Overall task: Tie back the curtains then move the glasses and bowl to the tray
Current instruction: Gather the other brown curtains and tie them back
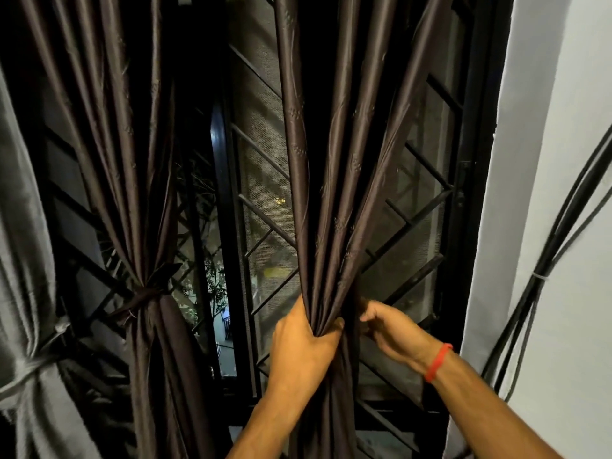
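Note:
A dark brown curtain hangs in front of the window, right of centre. My left hand is closed around its gathered folds at waist height. On the bundle's right side, my right hand, with a red band on the wrist, pinches something dark; whether that is curtain fabric or a tie I cannot tell. A second brown curtain to the left is bunched by a dark tie. A grey curtain at the far left is also tied. No glasses, bowl or tray are in view.
Behind the curtains is a window with a black metal grille and mesh screen. A white wall stands at the right, with black cables running down it.

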